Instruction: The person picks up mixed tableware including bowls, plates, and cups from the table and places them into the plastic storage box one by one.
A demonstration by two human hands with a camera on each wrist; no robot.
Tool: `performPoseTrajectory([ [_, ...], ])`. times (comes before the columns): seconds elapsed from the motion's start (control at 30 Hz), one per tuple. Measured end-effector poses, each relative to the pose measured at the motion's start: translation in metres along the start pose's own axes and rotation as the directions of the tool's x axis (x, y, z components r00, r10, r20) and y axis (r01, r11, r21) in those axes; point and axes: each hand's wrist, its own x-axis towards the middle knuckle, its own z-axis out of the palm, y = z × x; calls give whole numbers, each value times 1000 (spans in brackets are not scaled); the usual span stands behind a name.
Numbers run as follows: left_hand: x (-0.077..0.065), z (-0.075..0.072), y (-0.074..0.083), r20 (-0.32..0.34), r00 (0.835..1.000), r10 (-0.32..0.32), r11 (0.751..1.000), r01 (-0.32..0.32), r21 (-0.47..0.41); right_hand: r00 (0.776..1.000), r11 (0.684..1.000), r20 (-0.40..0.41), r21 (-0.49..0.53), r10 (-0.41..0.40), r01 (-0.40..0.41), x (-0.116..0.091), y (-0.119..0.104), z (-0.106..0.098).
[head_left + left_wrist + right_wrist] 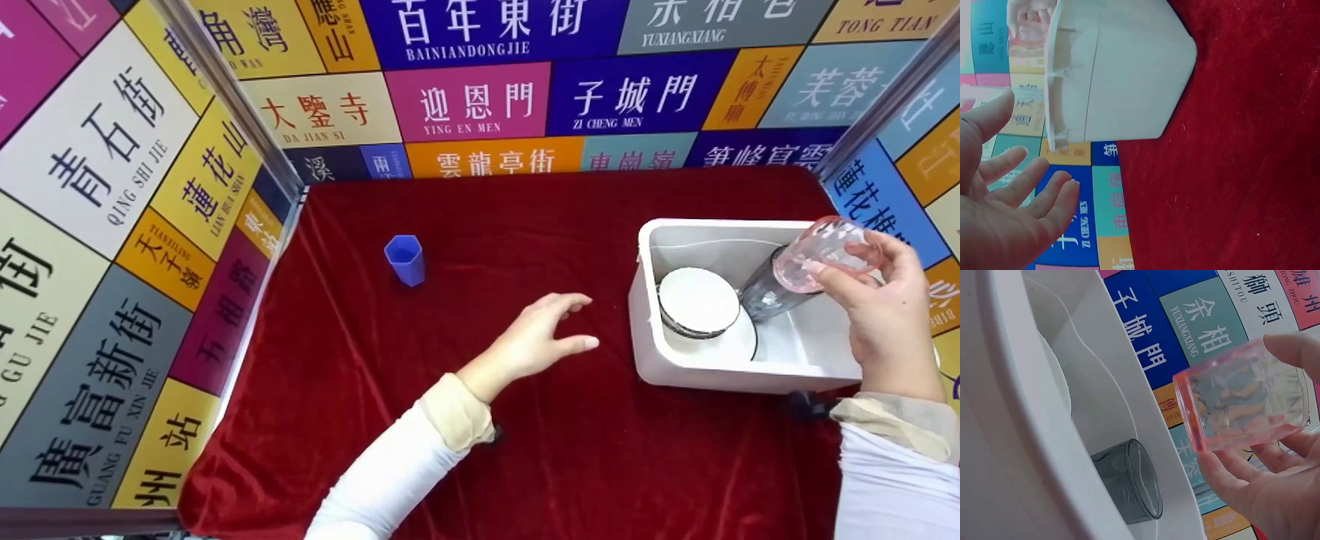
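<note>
My right hand point(892, 300) grips a clear pinkish cup point(821, 255), tilted on its side over the right part of a white bin point(750, 379). In the right wrist view the cup point(1241, 399) shows a pink-orange end, with fingers and thumb around it. Inside the bin a grey see-through cup point(772, 296) leans beside stacked white round dishes point(699, 300). To the left of the bin, my left hand point(540, 334) hangs over the cloth, holding nothing, its fingers relaxed and thumb apart.
A blue hexagonal cup point(406, 260) stands upright at the back left of the red cloth point(525, 247). Panels with street-name signs point(472, 101) rise behind and at both sides. The bin's wall point(1129, 73) faces my left hand.
</note>
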Motion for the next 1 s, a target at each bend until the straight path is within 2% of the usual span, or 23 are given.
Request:
performPoseTrajectory([
  [0.13,4,9,8,5,998,64,995,-64,77,998,998,-56,-44,41,-43,5,-1,1],
  [0.37,10,22,23,48,988,144,967,-151,203,990,987,-111,-122,89,-103,12,-1,-1],
  [0.6,12,30,31,85,976,202,937,-218,274,987,983,-126,-140,103,-121,14,0,-2],
  [0.77,13,34,35,89,967,238,919,-253,301,985,984,-136,-128,104,-122,16,1,-4],
  [0.87,14,37,38,79,959,272,900,-282,331,984,986,-141,-112,109,-125,18,2,-6],
  [1.0,17,41,40,72,941,331,861,-333,385,981,985,-148,-106,122,-139,20,3,-8],
])
